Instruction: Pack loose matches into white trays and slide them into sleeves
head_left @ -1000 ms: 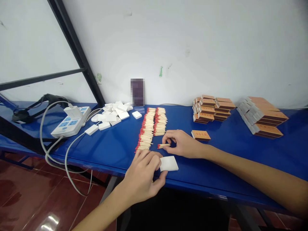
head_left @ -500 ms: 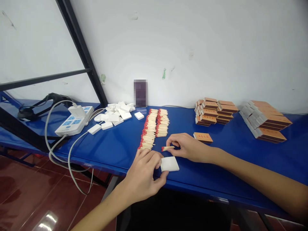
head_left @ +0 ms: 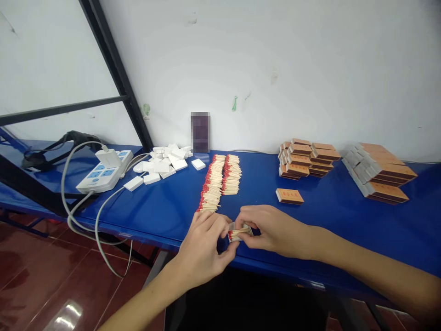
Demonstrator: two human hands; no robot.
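Observation:
Near the front edge of the blue table, my left hand [head_left: 208, 243] grips a small white tray [head_left: 251, 235] by its left end. Several red-tipped matches [head_left: 235, 233] lie at the tray, pinched by the fingers of my right hand [head_left: 267, 230]. The right fingers partly cover both tray and matches. Just beyond my hands are two rows of matches, a longer left row [head_left: 212, 184] and a shorter right row [head_left: 232, 175]. One orange matchbox [head_left: 290, 196] lies flat behind my right hand.
White trays [head_left: 168, 161] are heaped at the back left, beside a power strip [head_left: 103, 174] with cables. A dark phone-like object [head_left: 200, 132] leans on the wall. Matchboxes are stacked at the back right [head_left: 299, 158] and far right [head_left: 386, 168]. A black frame [head_left: 117, 69] rises left.
My right hand has moved toward me with its matches, from behind the white tray to right over it. My left hand still grips the tray.

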